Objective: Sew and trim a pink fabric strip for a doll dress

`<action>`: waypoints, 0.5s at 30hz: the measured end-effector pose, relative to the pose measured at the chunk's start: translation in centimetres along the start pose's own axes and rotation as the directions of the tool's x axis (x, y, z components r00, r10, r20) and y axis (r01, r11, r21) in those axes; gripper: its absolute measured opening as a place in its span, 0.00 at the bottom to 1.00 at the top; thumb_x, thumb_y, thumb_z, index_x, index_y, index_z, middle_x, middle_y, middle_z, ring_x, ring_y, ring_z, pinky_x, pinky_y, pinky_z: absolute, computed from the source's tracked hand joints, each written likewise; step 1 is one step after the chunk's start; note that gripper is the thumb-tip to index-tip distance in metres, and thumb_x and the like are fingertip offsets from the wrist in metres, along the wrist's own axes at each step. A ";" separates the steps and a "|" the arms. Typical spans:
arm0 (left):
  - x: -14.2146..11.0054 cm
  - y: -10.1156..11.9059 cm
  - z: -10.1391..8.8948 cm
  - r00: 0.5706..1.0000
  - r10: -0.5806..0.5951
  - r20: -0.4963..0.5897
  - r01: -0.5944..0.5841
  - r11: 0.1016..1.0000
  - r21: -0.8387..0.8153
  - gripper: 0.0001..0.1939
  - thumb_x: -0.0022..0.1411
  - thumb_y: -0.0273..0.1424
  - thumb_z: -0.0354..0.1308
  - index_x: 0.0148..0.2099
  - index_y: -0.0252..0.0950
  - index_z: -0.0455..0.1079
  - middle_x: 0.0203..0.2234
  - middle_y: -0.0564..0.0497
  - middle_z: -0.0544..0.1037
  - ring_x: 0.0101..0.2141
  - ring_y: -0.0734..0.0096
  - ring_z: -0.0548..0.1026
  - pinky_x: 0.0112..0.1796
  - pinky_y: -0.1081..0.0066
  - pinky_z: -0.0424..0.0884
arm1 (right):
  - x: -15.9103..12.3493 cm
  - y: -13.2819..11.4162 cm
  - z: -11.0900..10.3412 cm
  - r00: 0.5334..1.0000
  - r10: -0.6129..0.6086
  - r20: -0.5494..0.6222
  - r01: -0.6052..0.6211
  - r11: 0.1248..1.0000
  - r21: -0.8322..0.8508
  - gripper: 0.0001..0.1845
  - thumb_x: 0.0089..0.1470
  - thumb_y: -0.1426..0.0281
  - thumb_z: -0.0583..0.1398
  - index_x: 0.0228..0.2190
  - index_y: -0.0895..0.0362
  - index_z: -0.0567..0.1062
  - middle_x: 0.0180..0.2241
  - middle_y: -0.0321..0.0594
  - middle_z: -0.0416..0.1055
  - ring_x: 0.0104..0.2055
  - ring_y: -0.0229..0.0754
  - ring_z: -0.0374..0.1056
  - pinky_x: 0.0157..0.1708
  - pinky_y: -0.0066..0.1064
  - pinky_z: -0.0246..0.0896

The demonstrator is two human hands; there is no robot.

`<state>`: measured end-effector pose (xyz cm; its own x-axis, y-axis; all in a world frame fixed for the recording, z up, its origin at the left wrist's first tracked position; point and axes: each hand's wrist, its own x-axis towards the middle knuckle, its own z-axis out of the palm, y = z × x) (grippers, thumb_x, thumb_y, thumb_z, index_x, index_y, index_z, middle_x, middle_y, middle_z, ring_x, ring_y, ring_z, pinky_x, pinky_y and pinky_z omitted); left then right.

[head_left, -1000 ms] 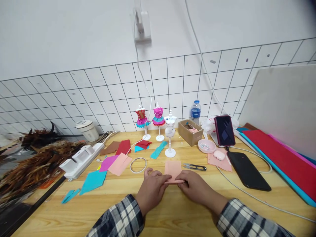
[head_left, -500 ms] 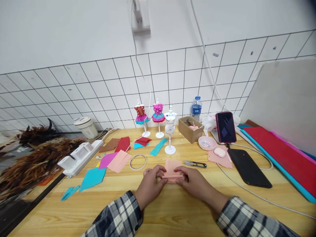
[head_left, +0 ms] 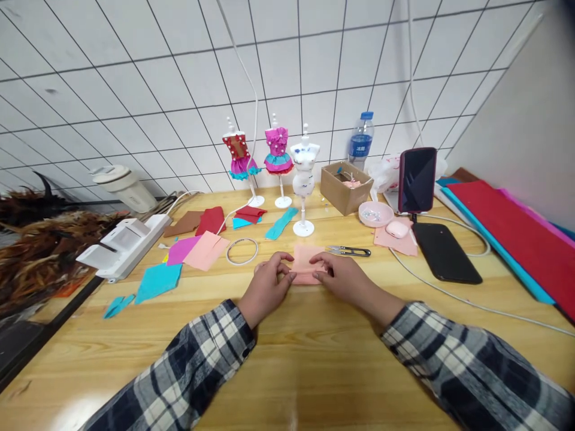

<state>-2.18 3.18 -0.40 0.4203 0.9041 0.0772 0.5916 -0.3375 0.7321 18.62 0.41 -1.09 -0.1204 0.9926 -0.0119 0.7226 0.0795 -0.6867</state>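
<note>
A small piece of peach-pink crepe paper (head_left: 307,254) lies on the table, its near edge folded over into a strip. My left hand (head_left: 268,284) pinches the left end of that fold between thumb and fingers. At the right end, my right hand (head_left: 344,276) has its thumb and fingers closed on the same paper. Black-handled thread snips (head_left: 354,251) rest just beyond my right hand. Behind the paper stands a bare white mini dress form (head_left: 304,182). Two more dress forms, one in a red-brown bodice (head_left: 237,149), one in a magenta bodice (head_left: 277,142), wear ruffled paper skirts.
A roll of tape (head_left: 242,252) and coloured paper pieces (head_left: 159,282) lie left, near a white power strip (head_left: 128,245). To the right are a cardboard box (head_left: 345,190), a pink bowl (head_left: 375,214), a propped phone (head_left: 417,179), a black tablet-like slab (head_left: 447,252) and a cable.
The view has tilted down, so everything sits higher in the picture. Both hands remain on the pink crepe paper, and its near fold looks flatter than before.
</note>
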 end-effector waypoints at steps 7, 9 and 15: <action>0.2 -0.2 -0.1 0.997 0.056 0.047 -0.057 0.998 0.018 0.20 0.61 0.35 0.58 0.55 0.39 0.62 0.35 0.51 0.79 0.40 0.65 0.75 0.45 0.64 0.65 | -0.6 -0.3 0.0 0.999 0.016 -0.048 -0.015 1.000 0.023 0.14 0.53 0.70 0.58 0.42 0.54 0.75 0.25 0.32 0.69 0.29 0.39 0.65 0.30 0.29 0.53; 0.2 -0.3 -0.1 0.996 0.063 0.061 -0.067 0.995 0.068 0.19 0.61 0.33 0.58 0.54 0.39 0.63 0.36 0.52 0.78 0.41 0.64 0.74 0.47 0.61 0.64 | -0.8 -0.3 0.1 0.998 0.021 -0.059 -0.019 0.999 0.045 0.13 0.53 0.70 0.58 0.41 0.54 0.75 0.25 0.32 0.70 0.28 0.38 0.65 0.30 0.28 0.53; 0.0 -0.3 0.0 0.992 0.123 0.038 -0.128 0.970 0.207 0.20 0.62 0.30 0.57 0.56 0.37 0.62 0.39 0.50 0.77 0.42 0.63 0.73 0.49 0.57 0.63 | -0.8 -0.2 0.5 0.996 0.018 -0.091 -0.017 1.000 0.011 0.14 0.53 0.72 0.58 0.42 0.54 0.75 0.24 0.32 0.69 0.28 0.38 0.65 0.30 0.29 0.53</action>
<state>-2.33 3.27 -0.59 0.5159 0.8451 0.1404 0.6625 -0.4974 0.5601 18.23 -0.40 -1.25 -0.0445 0.9981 0.0419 0.7170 0.0611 -0.6944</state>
